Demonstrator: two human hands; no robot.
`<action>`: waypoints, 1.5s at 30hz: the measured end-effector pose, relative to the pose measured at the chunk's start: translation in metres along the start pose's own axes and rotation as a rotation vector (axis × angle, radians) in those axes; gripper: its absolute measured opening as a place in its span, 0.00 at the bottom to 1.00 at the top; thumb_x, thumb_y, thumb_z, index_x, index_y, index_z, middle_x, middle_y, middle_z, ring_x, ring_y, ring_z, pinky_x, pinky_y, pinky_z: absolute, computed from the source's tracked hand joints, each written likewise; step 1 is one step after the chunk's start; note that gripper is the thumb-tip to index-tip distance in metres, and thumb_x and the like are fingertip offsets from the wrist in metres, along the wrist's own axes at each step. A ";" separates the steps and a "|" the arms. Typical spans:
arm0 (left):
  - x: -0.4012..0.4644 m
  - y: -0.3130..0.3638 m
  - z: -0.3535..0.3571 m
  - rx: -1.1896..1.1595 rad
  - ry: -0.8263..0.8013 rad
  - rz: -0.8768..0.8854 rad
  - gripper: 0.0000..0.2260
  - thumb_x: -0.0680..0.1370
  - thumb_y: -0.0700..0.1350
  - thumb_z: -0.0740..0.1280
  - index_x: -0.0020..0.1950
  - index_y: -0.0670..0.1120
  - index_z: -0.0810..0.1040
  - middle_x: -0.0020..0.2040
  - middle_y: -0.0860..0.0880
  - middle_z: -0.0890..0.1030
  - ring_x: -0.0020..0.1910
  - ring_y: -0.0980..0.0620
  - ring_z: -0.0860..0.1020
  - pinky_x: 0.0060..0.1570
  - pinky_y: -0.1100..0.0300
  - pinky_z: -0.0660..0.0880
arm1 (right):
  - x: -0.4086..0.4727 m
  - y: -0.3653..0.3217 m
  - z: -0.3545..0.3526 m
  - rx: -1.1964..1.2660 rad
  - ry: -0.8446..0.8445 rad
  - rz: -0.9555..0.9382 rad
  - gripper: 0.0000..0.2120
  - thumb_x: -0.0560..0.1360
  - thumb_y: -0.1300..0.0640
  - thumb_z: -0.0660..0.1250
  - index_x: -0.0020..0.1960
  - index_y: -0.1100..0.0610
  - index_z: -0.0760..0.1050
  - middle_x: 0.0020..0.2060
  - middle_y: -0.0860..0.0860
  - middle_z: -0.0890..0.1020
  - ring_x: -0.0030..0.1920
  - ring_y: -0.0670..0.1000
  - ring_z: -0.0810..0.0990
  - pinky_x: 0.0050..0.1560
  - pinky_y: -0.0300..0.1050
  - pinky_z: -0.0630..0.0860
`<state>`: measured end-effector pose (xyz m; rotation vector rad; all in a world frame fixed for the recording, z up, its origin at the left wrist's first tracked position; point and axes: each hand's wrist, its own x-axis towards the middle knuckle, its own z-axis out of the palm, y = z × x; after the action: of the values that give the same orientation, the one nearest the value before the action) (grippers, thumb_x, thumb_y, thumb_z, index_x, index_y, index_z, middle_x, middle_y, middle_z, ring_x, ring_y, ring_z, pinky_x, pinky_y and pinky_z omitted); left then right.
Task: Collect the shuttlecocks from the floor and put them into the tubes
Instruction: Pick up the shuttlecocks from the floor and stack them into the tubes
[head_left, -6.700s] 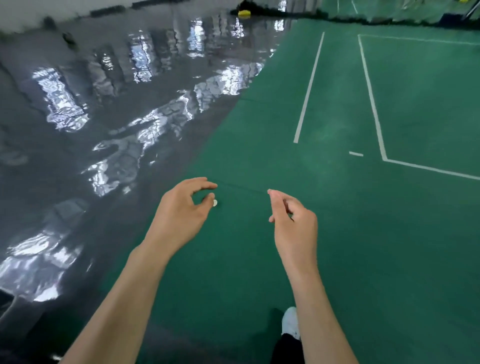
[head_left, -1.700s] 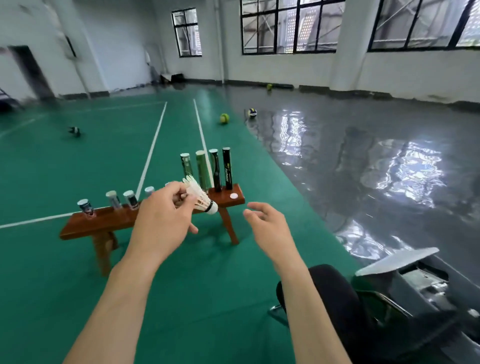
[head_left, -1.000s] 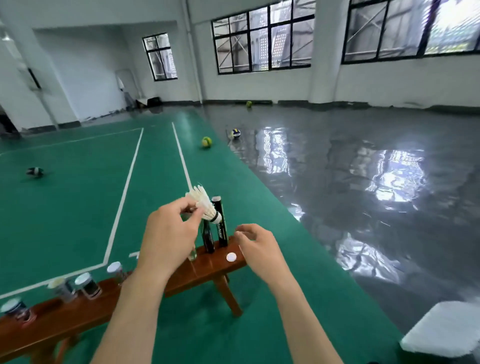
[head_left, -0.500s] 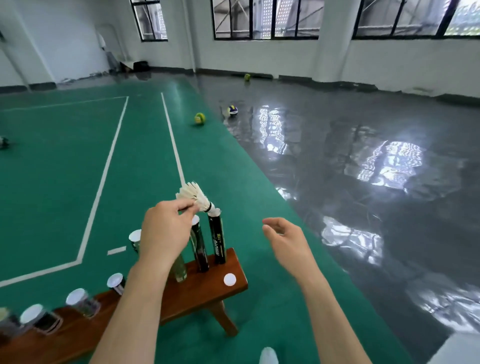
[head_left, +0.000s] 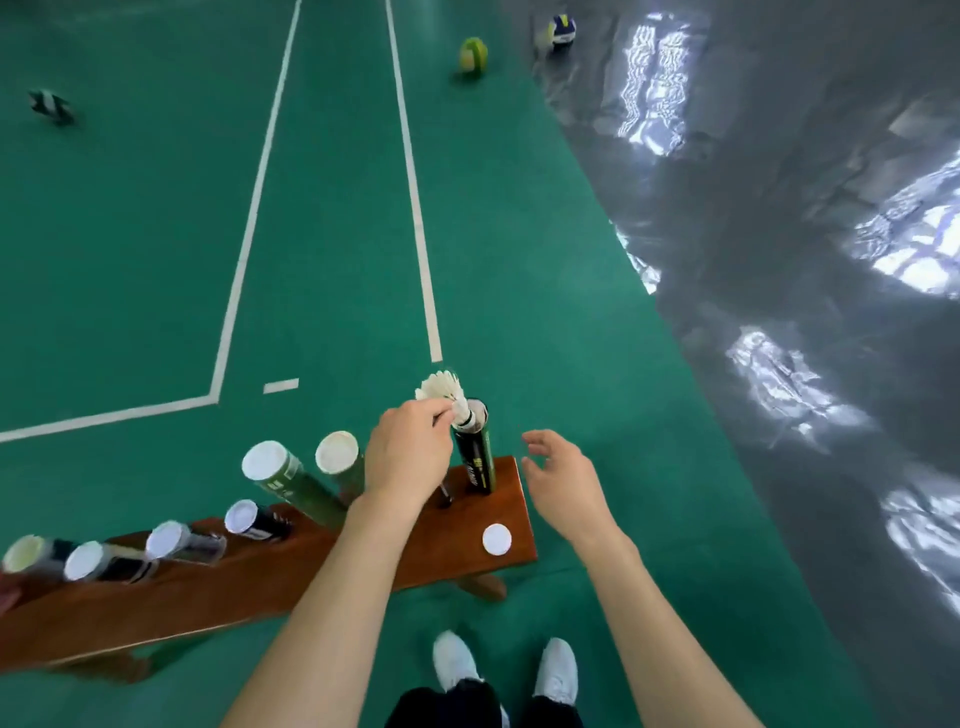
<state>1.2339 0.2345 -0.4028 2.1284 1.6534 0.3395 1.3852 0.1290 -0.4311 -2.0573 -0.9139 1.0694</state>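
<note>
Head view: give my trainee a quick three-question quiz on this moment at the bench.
1. True or false: the left hand pinches the shuttlecock at the mouth of the open black tube.
2. The right hand is: A) gripping the tube, B) open beside it, C) holding the loose white cap.
3. Fill in: the loose white cap lies on the wooden ____.

Key: 1 true; 2 B; 3 bench.

The left hand has lowered the shuttlecock into the black tube's mouth.
</note>
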 end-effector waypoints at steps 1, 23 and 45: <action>0.009 -0.002 0.012 0.022 -0.011 -0.007 0.09 0.82 0.50 0.64 0.53 0.54 0.85 0.45 0.49 0.86 0.41 0.44 0.80 0.42 0.49 0.79 | 0.009 0.004 0.004 0.001 -0.013 0.023 0.20 0.82 0.65 0.59 0.71 0.54 0.75 0.66 0.51 0.80 0.61 0.50 0.79 0.63 0.46 0.75; 0.073 0.003 0.142 0.207 -0.388 -0.297 0.10 0.77 0.44 0.67 0.58 0.48 0.80 0.58 0.46 0.82 0.54 0.41 0.81 0.41 0.55 0.69 | 0.118 0.053 -0.002 -0.075 -0.240 0.166 0.27 0.75 0.72 0.56 0.67 0.53 0.78 0.56 0.44 0.80 0.54 0.46 0.79 0.51 0.37 0.74; 0.027 0.019 0.071 0.066 0.013 -0.274 0.17 0.80 0.42 0.62 0.65 0.55 0.81 0.53 0.52 0.86 0.46 0.45 0.83 0.44 0.53 0.79 | 0.148 0.025 0.001 -0.087 -0.384 -0.036 0.40 0.77 0.64 0.72 0.82 0.47 0.57 0.79 0.50 0.63 0.72 0.51 0.71 0.70 0.52 0.73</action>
<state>1.2885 0.2437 -0.4581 1.9135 1.9569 0.2174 1.4545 0.2346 -0.5129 -1.9274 -1.1987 1.4586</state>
